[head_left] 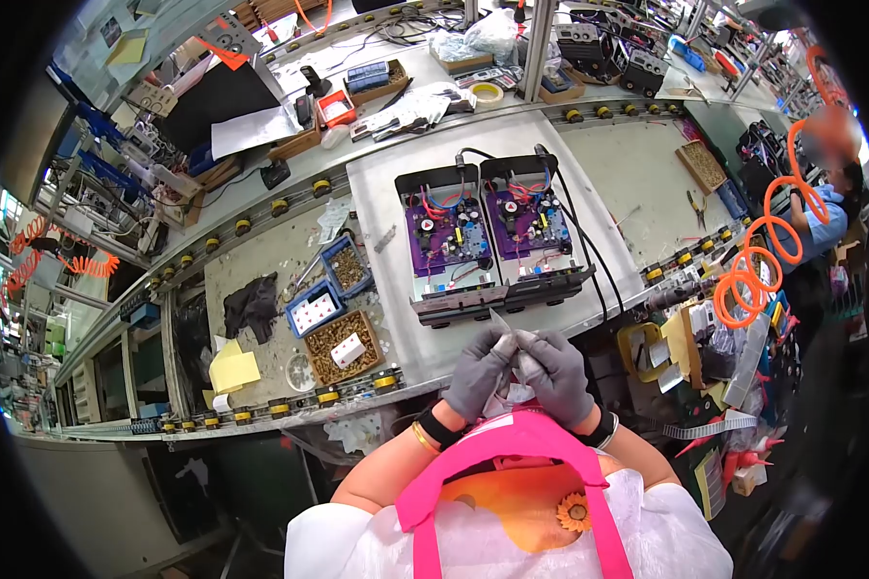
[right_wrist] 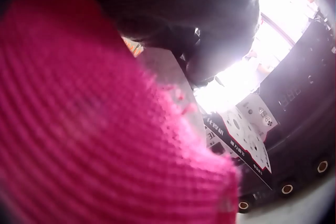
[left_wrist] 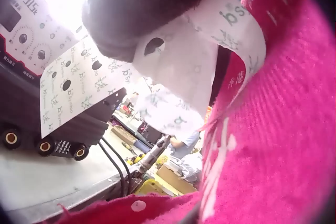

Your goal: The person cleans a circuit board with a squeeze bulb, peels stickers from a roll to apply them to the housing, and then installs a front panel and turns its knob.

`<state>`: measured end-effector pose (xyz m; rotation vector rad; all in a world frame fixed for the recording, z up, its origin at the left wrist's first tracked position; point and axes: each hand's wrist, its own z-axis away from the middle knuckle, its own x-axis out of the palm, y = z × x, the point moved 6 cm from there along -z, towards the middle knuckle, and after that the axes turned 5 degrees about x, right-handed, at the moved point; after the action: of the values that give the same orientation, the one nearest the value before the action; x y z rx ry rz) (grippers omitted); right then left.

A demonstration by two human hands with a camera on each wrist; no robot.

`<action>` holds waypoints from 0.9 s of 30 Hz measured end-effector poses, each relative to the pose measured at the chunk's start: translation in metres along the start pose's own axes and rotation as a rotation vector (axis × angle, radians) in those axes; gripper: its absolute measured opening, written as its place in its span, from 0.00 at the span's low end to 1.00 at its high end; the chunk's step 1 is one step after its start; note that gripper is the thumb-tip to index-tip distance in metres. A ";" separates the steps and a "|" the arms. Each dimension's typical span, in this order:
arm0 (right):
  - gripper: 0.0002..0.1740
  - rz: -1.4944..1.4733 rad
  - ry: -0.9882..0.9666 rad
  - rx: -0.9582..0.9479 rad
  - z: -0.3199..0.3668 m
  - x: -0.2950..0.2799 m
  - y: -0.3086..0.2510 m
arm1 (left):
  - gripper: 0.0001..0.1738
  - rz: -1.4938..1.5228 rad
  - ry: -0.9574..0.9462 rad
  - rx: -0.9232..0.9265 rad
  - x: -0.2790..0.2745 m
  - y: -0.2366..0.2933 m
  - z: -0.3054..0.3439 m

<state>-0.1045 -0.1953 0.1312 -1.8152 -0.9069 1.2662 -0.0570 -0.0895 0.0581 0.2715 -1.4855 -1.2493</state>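
Note:
Both hands wear grey gloves and meet in front of the chest. The left hand (head_left: 479,374) and the right hand (head_left: 556,376) pinch a thin panel sticker with a white printed backing (left_wrist: 79,79); part of the backing curls away below the fingers in the left wrist view. In the right wrist view the sticker's printed face (right_wrist: 244,134) shows dials and a dark band. Just beyond the hands stand two black machine housings with purple circuit boards (head_left: 436,232) (head_left: 521,224), side by side, their front panels (head_left: 459,304) facing the person.
Left of the housings lie blue bins (head_left: 346,265), a box of small brass-coloured parts (head_left: 343,349), yellow paper (head_left: 234,369) and a dark cloth (head_left: 251,307). Black cables (head_left: 589,241) run along the right side. Pliers (head_left: 695,207) and an orange coiled hose (head_left: 748,280) are farther right.

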 end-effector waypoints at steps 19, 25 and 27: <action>0.15 -0.040 0.023 -0.057 0.003 -0.004 0.007 | 0.11 -0.230 -0.046 0.079 -0.002 0.013 0.008; 0.08 -0.755 0.149 0.533 0.011 -0.001 0.080 | 0.07 0.142 0.093 0.103 -0.029 0.015 0.003; 0.06 -0.988 0.353 0.621 0.011 -0.010 0.106 | 0.11 0.506 0.157 0.077 -0.026 0.047 0.008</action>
<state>-0.1035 -0.2536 0.0411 -0.8389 -0.8868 0.4726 -0.0339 -0.0465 0.0816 0.0354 -1.3579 -0.7497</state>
